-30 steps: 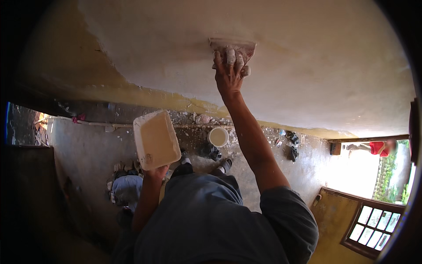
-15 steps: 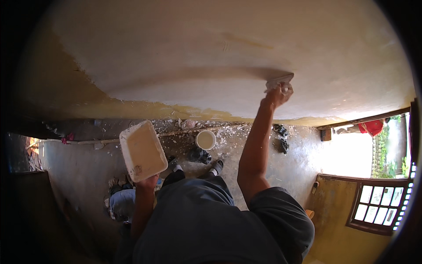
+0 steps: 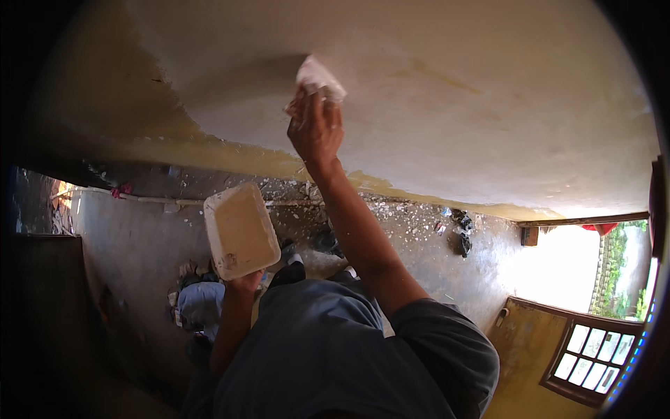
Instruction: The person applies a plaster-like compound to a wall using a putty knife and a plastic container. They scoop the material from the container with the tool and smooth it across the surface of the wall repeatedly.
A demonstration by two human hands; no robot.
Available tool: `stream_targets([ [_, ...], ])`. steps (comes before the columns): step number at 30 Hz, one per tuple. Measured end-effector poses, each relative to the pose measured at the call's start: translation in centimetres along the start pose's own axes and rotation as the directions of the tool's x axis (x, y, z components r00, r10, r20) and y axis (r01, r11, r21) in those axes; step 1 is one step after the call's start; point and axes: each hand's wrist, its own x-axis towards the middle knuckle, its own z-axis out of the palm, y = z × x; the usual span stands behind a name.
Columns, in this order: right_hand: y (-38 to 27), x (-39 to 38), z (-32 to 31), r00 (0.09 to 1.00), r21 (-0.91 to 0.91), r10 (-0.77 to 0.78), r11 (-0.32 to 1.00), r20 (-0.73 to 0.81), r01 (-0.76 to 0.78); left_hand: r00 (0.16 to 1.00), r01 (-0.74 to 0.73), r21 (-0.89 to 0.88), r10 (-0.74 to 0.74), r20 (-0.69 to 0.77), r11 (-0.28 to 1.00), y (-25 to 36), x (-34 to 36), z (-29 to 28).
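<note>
Broadly, a wall (image 3: 433,112) fills the upper view, mostly coated pale, with bare yellowish areas at the left and along its lower edge. Below it lies the floor (image 3: 150,244), strewn with white flecks near the wall's base. Smaller again is the rectangular tray (image 3: 242,230) of beige paste, then the pale putty spreader (image 3: 319,75), blurred, and 1 thin yellowish streak (image 3: 447,75) in the coating. For an even coat, I judge that long, overlapping strokes serve best, with the blade at a low angle, steady pressure and the tray kept level.

Of the 2 hands, the right hand (image 3: 317,133) is clenched around the putty spreader, which projects beyond its fingers at the wall; whether the blade touches the surface, I cannot tell. The left hand (image 3: 244,281) grasps the tray's near end from below, its fingers mostly hidden, so the tray sits below and left of the right hand.
</note>
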Motion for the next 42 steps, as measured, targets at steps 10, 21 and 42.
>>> stream_targets([
  [10, 4.5, 1.2, -6.2, 0.876, -0.363, -0.478, 0.829, -0.063, 0.426, 0.996, -0.057, -0.036, 0.054, -0.07, 0.998, -0.1, -0.5, 0.6],
  [21, 9.0, -6.9, -9.4, 0.99, -0.115, 0.12, 0.987, 0.071, -0.111, 0.996, -0.067, 0.0, 0.067, -0.063, 0.998, 0.3, 0.8, -0.4],
  [42, -3.3, 0.3, -0.2, 0.979, 0.135, -0.078, 0.989, 0.188, 0.053, 0.928, -0.101, -0.116, 0.052, -0.368, 0.988, 1.8, -1.2, 1.2],
])
